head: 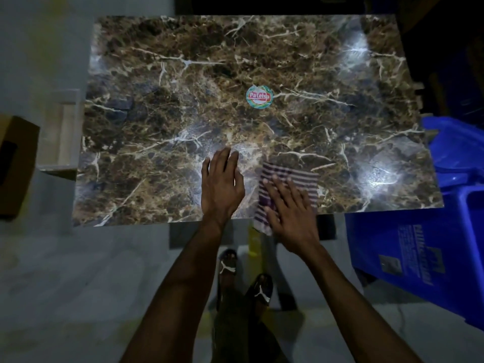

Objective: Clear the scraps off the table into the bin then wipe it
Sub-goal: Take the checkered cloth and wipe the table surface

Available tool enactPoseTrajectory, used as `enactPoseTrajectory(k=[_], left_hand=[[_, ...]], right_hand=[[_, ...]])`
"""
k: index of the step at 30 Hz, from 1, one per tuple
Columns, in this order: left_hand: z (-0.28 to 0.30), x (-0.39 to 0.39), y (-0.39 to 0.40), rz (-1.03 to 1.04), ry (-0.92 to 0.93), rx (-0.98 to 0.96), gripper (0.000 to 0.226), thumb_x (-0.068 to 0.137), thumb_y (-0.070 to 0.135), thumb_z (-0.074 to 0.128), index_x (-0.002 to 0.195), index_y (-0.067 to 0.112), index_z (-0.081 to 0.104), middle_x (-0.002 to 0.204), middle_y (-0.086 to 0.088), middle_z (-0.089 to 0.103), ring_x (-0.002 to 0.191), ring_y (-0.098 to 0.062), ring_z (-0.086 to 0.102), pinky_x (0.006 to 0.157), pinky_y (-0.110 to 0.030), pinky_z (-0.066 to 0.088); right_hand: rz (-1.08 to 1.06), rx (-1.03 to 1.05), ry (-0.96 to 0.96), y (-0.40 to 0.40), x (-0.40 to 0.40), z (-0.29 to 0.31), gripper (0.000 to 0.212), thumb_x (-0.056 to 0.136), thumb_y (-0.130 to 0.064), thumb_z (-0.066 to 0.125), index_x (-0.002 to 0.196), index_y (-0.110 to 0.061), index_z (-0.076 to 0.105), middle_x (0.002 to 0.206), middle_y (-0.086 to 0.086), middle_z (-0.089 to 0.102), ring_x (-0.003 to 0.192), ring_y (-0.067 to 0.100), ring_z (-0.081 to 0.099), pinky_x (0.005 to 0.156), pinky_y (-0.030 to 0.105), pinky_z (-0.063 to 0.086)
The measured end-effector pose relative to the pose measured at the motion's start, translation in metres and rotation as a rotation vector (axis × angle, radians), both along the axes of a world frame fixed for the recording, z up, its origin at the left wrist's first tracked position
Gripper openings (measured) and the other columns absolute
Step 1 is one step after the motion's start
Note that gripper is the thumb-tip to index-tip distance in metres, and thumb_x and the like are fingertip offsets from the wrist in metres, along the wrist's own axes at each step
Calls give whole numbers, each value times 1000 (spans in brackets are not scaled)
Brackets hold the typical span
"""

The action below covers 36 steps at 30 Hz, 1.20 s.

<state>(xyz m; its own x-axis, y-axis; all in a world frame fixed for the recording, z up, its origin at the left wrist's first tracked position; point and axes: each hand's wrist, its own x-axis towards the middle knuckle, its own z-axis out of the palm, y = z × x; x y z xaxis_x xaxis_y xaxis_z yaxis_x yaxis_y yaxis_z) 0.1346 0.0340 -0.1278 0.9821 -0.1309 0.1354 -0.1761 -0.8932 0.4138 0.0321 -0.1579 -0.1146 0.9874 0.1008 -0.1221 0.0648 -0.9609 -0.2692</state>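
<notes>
Far left of both hands, off the table, a brown cardboard box sits on the grey floor, with a pale open-topped rectangular frame between it and the table edge. The table is a glossy rectangular slab patterned like dark brown marble with white veins, throwing back bright patches of light.

The left hand lies flat on the near part of the top, fingers straight and close together, holding nothing. Beyond its fingertips, toward the table's middle, is a round sticker lettered in red.

Just beside it to the right, the right hand presses down with spread, straight fingers on a soft cloth striped purple and white. The cloth lies under that palm at the near edge, one corner hanging over.

Right of the grip stands a blue plastic bin, smooth-walled, against the table's right side. Below, two feet in black slides stand on the dim floor.
</notes>
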Motion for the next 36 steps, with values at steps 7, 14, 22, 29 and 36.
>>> enactPoseTrajectory(k=[7, 14, 22, 29, 36], left_hand=[[-1, -1, 1, 11, -45, -1, 45, 103, 26, 46, 146, 15, 55, 155, -6, 49, 147, -25, 40, 121, -50, 26], [-3, 0, 2, 20, -40, -120, 42, 102, 24, 52, 144, 17, 59, 154, -3, 52, 146, -22, 42, 122, -49, 27], [-5, 1, 2, 45, -71, -189, 40, 97, 21, 60, 137, 20, 65, 150, 1, 56, 143, -18, 45, 120, -47, 29], [-8, 6, 9, 214, -78, -327, 43, 100, 16, 41, 134, 5, 64, 144, -13, 60, 137, -30, 52, 116, -54, 34], [-7, 4, 7, 189, -53, -233, 41, 100, 14, 47, 138, 11, 62, 152, -7, 54, 145, -27, 43, 120, -52, 28]], right_hand=[[-193, -1, -27, 3, 69, -6, 64, 109, -54, 23, 167, -30, 11, 175, -3, 8, 162, 24, 0, 128, 49, 3], [58, 32, -52, 37, 17, -4, 59, 111, -43, 28, 167, -27, 16, 175, 1, 10, 162, 25, 2, 127, 53, 15], [-76, 70, 10, 9, 31, 6, 59, 110, -50, 23, 166, -36, 11, 175, -6, 7, 162, 20, 2, 129, 50, 10], [89, 48, -45, 59, 63, -2, 59, 110, -45, 22, 166, -29, 20, 174, 0, 15, 161, 27, 5, 127, 54, 13], [-13, 47, -18, 10, 28, 4, 57, 110, -46, 27, 166, -37, 17, 174, -6, 11, 161, 18, 2, 128, 45, 8]])
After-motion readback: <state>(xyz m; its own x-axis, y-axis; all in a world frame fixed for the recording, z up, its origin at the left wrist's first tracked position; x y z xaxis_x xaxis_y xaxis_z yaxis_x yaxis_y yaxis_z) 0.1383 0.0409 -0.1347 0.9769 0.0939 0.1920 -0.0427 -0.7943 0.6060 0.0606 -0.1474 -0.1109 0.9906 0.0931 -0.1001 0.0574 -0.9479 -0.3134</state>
